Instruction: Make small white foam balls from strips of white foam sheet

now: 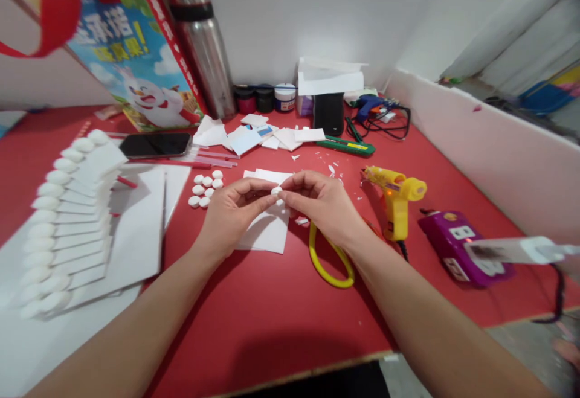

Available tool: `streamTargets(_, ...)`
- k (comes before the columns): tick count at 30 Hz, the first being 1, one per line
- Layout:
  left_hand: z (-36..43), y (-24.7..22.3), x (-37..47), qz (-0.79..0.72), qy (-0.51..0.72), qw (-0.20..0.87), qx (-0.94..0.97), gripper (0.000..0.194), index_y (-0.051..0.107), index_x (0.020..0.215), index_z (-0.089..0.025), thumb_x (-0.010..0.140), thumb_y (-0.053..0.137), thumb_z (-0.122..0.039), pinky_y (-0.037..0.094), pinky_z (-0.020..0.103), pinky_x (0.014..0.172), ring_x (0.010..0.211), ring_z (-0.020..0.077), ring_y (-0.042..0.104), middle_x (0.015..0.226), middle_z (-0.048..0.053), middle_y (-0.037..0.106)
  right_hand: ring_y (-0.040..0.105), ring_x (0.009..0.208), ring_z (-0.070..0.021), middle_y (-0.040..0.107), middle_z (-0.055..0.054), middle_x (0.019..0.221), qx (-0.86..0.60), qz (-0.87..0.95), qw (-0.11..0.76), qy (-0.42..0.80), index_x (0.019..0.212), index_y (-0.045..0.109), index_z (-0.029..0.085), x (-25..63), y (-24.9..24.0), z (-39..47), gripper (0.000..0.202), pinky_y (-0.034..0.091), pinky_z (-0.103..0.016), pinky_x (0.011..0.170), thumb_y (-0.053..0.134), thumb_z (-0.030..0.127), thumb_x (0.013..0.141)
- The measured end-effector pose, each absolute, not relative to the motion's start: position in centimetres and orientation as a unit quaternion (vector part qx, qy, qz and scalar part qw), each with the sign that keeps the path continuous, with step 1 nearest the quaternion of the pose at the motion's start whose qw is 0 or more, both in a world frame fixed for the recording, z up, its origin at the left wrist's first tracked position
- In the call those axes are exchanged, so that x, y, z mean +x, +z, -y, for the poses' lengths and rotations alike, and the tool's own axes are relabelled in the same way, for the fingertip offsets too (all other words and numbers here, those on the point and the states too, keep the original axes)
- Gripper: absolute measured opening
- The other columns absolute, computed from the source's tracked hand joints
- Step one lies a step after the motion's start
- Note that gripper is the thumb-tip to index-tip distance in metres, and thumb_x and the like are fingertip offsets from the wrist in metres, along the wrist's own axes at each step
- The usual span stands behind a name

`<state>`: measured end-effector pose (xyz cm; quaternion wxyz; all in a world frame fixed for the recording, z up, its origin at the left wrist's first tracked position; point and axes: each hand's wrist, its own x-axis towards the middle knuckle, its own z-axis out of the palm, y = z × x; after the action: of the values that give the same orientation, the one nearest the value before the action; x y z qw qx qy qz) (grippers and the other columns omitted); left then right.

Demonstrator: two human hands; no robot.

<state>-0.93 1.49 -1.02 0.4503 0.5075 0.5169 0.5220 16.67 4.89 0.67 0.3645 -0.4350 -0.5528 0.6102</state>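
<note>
Between the fingertips of both hands is a small white disc, pinched above white paper sheets. My left hand grips it from the left with thumb and forefinger. From the right, my right hand closes thumb and forefinger on the same piece. Several similar white discs lie in a cluster just left of my left hand. Farther left, a curved row of white card strips, each with a white disc at its outer end, rests on a white board.
A yellow glue gun stands right of my hands, near a purple power strip. A yellow loop lies by my right wrist. Behind are a green cutter, card scraps, a phone and a steel flask.
</note>
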Motion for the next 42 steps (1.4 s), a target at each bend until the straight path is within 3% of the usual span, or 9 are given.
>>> streamTargets(8,-1.2,-0.6,-0.9,-0.526,0.517,0.404,0.542,0.015,0.080,0.088,-0.018,0.082,0.079,-0.032,0.056,0.031,0.080,0.084,0.0191,0.069,0.091,0.006,0.075,0.063,0.060,-0.0108,0.070,-0.002,0.074,-0.429,0.565,0.358,0.607,0.088,0.069,0.016,16.6,0.7,-4.8,0.029,0.049,-0.022,0.052,0.080,0.040,0.075)
streamTargets(14,-1.1,-0.7,-0.8,-0.529,0.510,0.360,0.575,0.009,0.080,0.083,-0.020,0.082,0.078,-0.028,0.053,0.030,0.075,0.080,0.0177,0.067,0.086,0.005,0.073,0.065,0.065,-0.0124,0.069,0.000,0.071,-0.403,0.566,0.378,0.612,0.079,0.067,0.017,16.4,0.0,-5.1,0.024,0.055,-0.027,0.065,0.084,0.031,0.069)
streamTargets(19,-1.0,-0.7,-0.7,-0.529,0.507,0.342,0.588,0.009,0.079,0.083,-0.020,0.082,0.077,-0.028,0.052,0.030,0.073,0.078,0.0174,0.066,0.085,0.005,0.072,0.066,0.065,-0.0130,0.069,-0.001,0.069,-0.425,0.544,0.366,0.624,0.078,0.069,0.016,16.5,0.1,-5.0,0.022,0.054,-0.026,0.063,0.084,0.030,0.069)
streamTargets(22,-1.1,-0.8,-0.8,-0.523,0.499,0.365,0.587,0.011,0.079,0.088,-0.020,0.084,0.076,-0.029,0.053,0.032,0.081,0.086,0.0192,0.068,0.092,0.006,0.073,0.066,0.062,-0.0115,0.071,-0.001,0.069,-0.424,0.495,0.372,0.661,0.077,0.069,0.015,16.6,0.4,-5.1,0.024,0.055,-0.025,0.063,0.085,0.031,0.067)
streamTargets(27,-1.4,-1.1,-1.0,-0.474,0.502,0.395,0.606,0.031,0.076,0.115,-0.023,0.085,0.076,-0.028,0.053,0.035,0.090,0.100,0.0210,0.067,0.109,0.008,0.071,0.066,0.059,-0.0111,0.070,0.000,0.067,-0.409,0.418,0.382,0.715,0.082,0.067,0.015,16.8,0.3,-5.4,0.038,0.057,-0.024,0.058,0.092,0.032,0.060)
streamTargets(31,-1.4,-1.1,-1.2,-0.485,0.486,0.370,0.626,0.023,0.078,0.108,-0.023,0.086,0.075,-0.028,0.052,0.035,0.089,0.099,0.0211,0.066,0.106,0.008,0.071,0.066,0.060,-0.0106,0.068,0.001,0.067,-0.396,0.429,0.370,0.722,0.087,0.067,0.015,16.9,0.1,-5.4,0.033,0.056,-0.022,0.056,0.088,0.031,0.068)
streamTargets(34,-1.4,-1.2,-1.3,-0.492,0.505,0.425,0.567,0.021,0.077,0.100,-0.020,0.081,0.080,-0.027,0.054,0.034,0.087,0.095,0.0199,0.068,0.104,0.007,0.072,0.065,0.061,-0.0110,0.069,0.000,0.075,-0.397,0.454,0.379,0.702,0.091,0.067,0.016,16.9,0.1,-5.3,0.025,0.057,-0.024,0.055,0.081,0.030,0.076)
streamTargets(37,-1.5,-1.2,-1.2,-0.482,0.534,0.547,0.428,0.024,0.075,0.095,-0.019,0.074,0.086,-0.025,0.057,0.028,0.078,0.081,0.0150,0.069,0.091,0.004,0.073,0.063,0.060,-0.0102,0.069,0.000,0.080,-0.405,0.485,0.395,0.667,0.095,0.069,0.017,17.0,0.4,-5.2,0.023,0.055,-0.024,0.052,0.077,0.029,0.078)
streamTargets(42,-1.6,-0.5,-1.3,-0.413,0.517,0.700,0.266,0.021,0.075,0.094,-0.010,0.076,0.083,-0.017,0.058,0.020,0.074,0.073,0.0101,0.069,0.086,0.006,0.074,0.050,0.053,-0.0045,0.066,0.001,0.077,-0.396,0.539,0.389,0.633,0.101,0.074,0.016,17.1,0.7,-5.1,0.025,0.042,-0.017,0.044,0.075,0.028,0.079)
